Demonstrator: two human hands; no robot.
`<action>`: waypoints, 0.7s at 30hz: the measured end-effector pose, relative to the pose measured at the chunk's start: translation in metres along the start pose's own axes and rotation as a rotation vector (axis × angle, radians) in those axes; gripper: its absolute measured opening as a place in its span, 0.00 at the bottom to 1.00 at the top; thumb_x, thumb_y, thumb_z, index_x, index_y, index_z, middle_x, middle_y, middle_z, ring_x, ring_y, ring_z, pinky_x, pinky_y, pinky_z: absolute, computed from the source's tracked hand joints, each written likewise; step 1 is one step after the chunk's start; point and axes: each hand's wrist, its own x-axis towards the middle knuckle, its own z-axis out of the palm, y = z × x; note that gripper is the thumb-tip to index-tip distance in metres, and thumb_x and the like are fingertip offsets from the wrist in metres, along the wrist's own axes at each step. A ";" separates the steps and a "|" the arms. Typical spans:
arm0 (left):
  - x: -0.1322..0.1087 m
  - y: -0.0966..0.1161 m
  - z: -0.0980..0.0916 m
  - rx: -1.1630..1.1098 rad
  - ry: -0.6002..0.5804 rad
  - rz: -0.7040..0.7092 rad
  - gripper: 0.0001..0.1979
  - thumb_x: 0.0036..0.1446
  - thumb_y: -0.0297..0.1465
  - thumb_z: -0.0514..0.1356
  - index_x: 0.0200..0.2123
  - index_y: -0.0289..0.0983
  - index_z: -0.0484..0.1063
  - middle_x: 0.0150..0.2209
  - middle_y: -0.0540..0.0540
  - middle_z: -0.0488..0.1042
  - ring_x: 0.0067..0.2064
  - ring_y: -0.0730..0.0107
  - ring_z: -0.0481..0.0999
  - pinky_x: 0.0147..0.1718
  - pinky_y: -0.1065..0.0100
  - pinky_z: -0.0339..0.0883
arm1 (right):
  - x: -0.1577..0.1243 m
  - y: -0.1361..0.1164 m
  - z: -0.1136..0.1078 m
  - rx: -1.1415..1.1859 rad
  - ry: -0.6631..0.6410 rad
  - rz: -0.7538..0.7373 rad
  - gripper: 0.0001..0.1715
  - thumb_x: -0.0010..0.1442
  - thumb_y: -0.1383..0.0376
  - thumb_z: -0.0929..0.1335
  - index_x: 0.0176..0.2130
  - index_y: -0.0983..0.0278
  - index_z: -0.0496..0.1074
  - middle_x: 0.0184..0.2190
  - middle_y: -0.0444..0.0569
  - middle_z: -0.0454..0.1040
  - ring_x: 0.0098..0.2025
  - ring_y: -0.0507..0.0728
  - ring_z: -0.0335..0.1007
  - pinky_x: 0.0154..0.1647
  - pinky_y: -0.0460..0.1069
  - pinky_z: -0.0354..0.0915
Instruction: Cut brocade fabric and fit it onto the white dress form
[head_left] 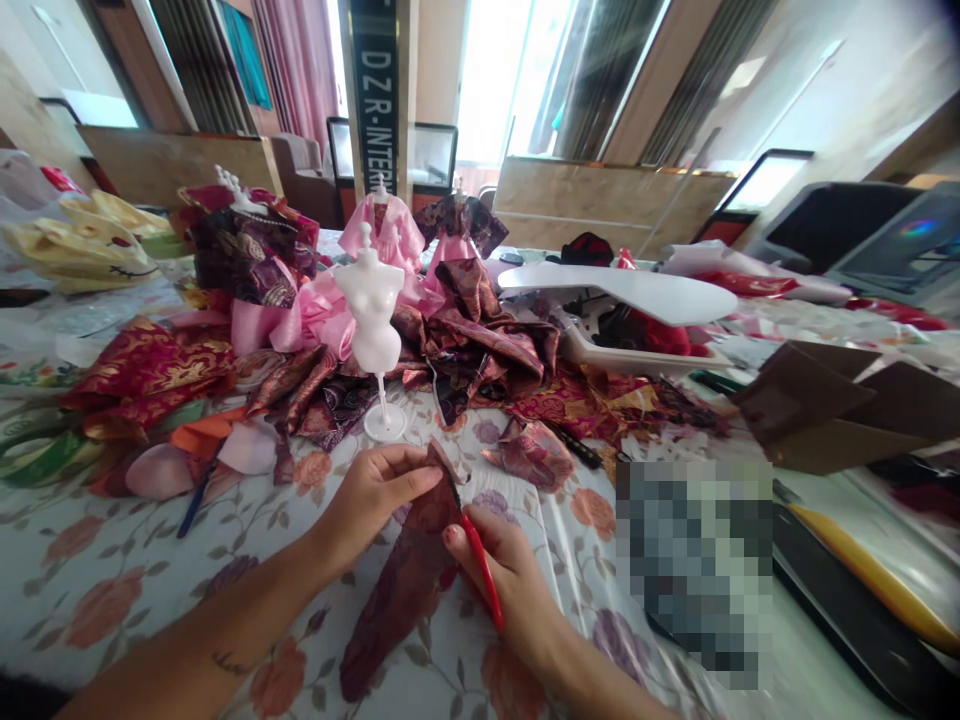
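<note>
My left hand (pixel 390 490) pinches the upper end of a dark maroon strip of fabric (pixel 397 600), which trails down over the flowered tablecloth. In my right hand (pixel 510 560) is a pair of red-handled scissors (pixel 481 565), its dark blades up against the fabric's edge beside my left fingertips. How far the blades are apart I cannot make out. Just beyond my hands a small white dress form (pixel 373 310) stands bare on its round base. A scrap of patterned brocade (pixel 531 455) lies right of the scissors.
Piled brocade (pixel 495 330) spreads behind the dress form, with a dressed miniature form (pixel 251 240) at left. A white tray (pixel 645 350) holds dark and red items. An open cardboard box (pixel 840 400) stands at right. A blue pen (pixel 199 490) and green tape roll (pixel 45 450) lie left.
</note>
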 end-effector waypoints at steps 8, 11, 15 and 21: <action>0.000 0.006 -0.001 0.026 -0.036 -0.072 0.08 0.49 0.33 0.65 0.29 0.33 0.78 0.25 0.49 0.75 0.25 0.75 0.70 0.27 0.73 0.63 | 0.001 -0.005 -0.006 0.009 -0.083 0.008 0.29 0.55 0.41 0.65 0.25 0.63 0.58 0.20 0.38 0.53 0.23 0.49 0.47 0.21 0.45 0.45; 0.000 0.009 0.000 0.020 -0.025 -0.091 0.07 0.47 0.32 0.66 0.27 0.33 0.78 0.25 0.49 0.76 0.27 0.74 0.71 0.29 0.74 0.63 | 0.001 -0.003 -0.007 0.002 -0.104 -0.016 0.29 0.55 0.41 0.65 0.25 0.64 0.60 0.21 0.39 0.54 0.24 0.49 0.47 0.22 0.46 0.45; 0.000 0.010 0.000 -0.028 -0.020 -0.113 0.06 0.45 0.31 0.67 0.27 0.33 0.78 0.25 0.49 0.76 0.27 0.75 0.71 0.29 0.74 0.63 | 0.000 -0.002 -0.005 0.013 -0.089 0.000 0.31 0.54 0.40 0.65 0.25 0.64 0.61 0.20 0.40 0.56 0.23 0.49 0.47 0.22 0.46 0.45; -0.001 0.010 -0.001 -0.115 -0.046 -0.169 0.05 0.44 0.30 0.67 0.26 0.33 0.77 0.23 0.49 0.75 0.24 0.76 0.70 0.26 0.74 0.62 | 0.002 -0.002 -0.008 0.018 -0.124 -0.030 0.29 0.54 0.42 0.66 0.25 0.65 0.61 0.21 0.40 0.54 0.24 0.49 0.48 0.23 0.46 0.45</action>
